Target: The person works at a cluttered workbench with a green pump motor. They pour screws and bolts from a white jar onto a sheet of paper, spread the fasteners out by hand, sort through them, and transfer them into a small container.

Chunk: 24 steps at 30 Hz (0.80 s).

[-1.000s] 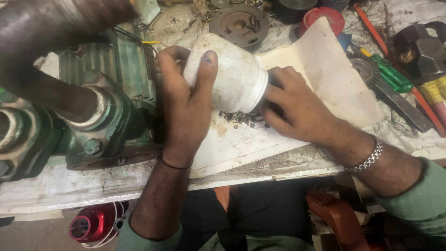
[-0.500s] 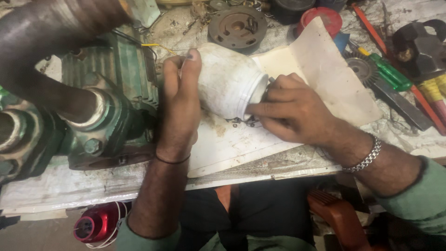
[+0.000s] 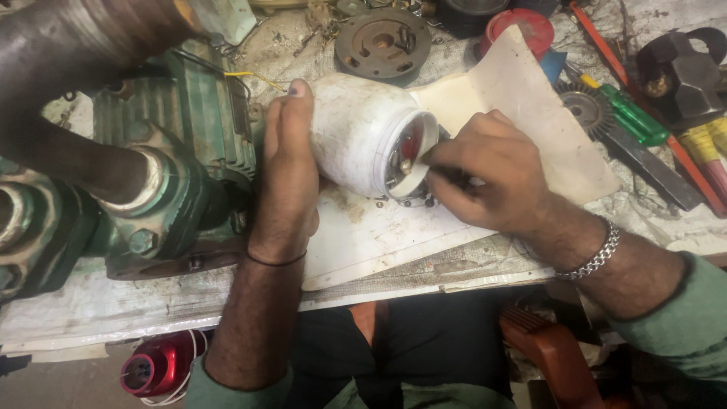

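A white plastic jar lies tipped on its side on a sheet of pale paper, its open mouth facing right. My left hand wraps its left side and holds it steady. My right hand is at the jar's mouth with pinched fingertips on a small metal part at the rim. Several small dark metal pieces lie on the paper just below the mouth. Red and metal items show inside the jar.
A green motor with a dark pipe fills the left of the bench. A round metal disc, a red lid, a green-handled screwdriver, a gear and other tools lie behind and right. A red part sits below the bench edge.
The jar has been turned so its open mouth now faces the camera more. My right hand has shifted from cupping the mouth to pinching at its rim. My left hand has slid along the jar's side.
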{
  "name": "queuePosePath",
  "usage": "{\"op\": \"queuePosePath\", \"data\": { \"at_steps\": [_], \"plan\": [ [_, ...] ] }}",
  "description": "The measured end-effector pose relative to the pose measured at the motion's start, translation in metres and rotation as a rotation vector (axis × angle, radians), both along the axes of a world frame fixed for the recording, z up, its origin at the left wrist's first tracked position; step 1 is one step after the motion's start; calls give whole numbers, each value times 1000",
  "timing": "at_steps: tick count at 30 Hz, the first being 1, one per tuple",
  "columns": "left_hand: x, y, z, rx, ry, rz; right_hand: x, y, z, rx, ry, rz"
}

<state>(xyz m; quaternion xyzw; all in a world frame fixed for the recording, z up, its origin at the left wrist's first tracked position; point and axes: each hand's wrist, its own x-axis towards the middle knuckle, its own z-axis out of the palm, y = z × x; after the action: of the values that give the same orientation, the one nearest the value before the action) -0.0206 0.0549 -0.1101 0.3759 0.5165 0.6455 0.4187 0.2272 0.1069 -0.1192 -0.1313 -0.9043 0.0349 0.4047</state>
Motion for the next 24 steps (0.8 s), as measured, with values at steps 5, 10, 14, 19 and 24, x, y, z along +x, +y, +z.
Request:
{"op": "queuePosePath", "data": {
  "at_steps": [5,10,14,19,24],
  "plan": [
    [0,-1,1,11,-7,-33,-4,4,-1,84,-70,7],
    [1,-2,1,13,-15,-65,-3,4,-6,52,-120,-9],
    [1,-2,0,-2,-26,-88,-2,4,-11,29,-151,-44],
    [1,0,-2,-15,-24,-73,-3,4,-13,15,-159,-63],
    [1,1,-4,2,-57,-87,-2,2,-10,41,-94,-6]
  ]
}}
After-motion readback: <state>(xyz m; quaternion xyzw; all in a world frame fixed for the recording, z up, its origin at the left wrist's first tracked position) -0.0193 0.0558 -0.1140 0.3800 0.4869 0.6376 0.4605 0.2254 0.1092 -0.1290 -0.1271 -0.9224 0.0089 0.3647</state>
